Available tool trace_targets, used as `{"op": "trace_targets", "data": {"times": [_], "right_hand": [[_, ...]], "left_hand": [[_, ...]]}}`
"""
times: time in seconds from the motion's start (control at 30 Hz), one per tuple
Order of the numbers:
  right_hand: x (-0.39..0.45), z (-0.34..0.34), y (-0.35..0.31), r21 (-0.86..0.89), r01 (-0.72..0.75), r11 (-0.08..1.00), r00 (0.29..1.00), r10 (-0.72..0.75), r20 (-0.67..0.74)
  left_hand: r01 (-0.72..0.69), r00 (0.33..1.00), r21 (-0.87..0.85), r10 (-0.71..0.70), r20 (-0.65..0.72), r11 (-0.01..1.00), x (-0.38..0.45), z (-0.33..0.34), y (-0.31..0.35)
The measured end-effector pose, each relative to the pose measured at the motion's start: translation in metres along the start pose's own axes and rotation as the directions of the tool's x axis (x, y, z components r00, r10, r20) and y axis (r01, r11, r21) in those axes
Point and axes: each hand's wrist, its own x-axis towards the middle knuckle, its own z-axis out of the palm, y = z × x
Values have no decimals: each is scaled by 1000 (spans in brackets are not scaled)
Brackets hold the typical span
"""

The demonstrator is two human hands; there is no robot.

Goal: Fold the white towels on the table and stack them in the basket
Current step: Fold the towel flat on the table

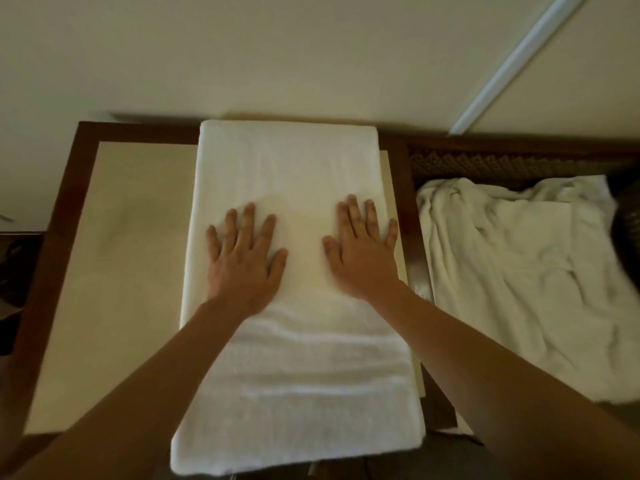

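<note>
A white towel (287,161), folded into a long rectangle, lies down the middle of the wooden table (62,188). Its near end hangs over the front edge. My left hand (244,258) presses flat on the towel's middle, fingers spread. My right hand (362,251) lies flat beside it, near the towel's right edge, fingers spread as well. Neither hand grips anything. A rumpled heap of white towels (519,271) rests to the right of the table. No basket can be made out for certain.
The table has a dark wood frame with a pale inset top (121,271). A carved wooden rail (502,164) runs behind the heap. A dark woven object (628,223) shows at the right edge. A plain wall stands behind the table.
</note>
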Motion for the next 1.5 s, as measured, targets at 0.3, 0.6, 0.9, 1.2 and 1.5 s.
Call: {"op": "trace_targets", "data": {"times": [0.3, 0.6, 0.9, 1.2, 1.5], "right_hand": [[-167, 21, 28, -26, 35, 999, 999, -34, 37], [-279, 28, 63, 51, -67, 996, 995, 71, -66], [-308, 35, 56, 565, -206, 799, 893, 390, -226], [-323, 43, 43, 737, -347, 580, 836, 547, -37], [-322, 55, 46, 774, -391, 498, 862, 493, 118]], "left_hand": [[39, 999, 9, -39, 33, 999, -177, 32, 16], [-142, 930, -270, 34, -367, 952, -289, 35, 13], [500, 522, -843, -845, 112, 196, -302, 22, 2], [520, 634, -854, -681, 367, 23, -303, 46, -24], [696, 704, -646, -472, 530, 314, -322, 72, -24]]}}
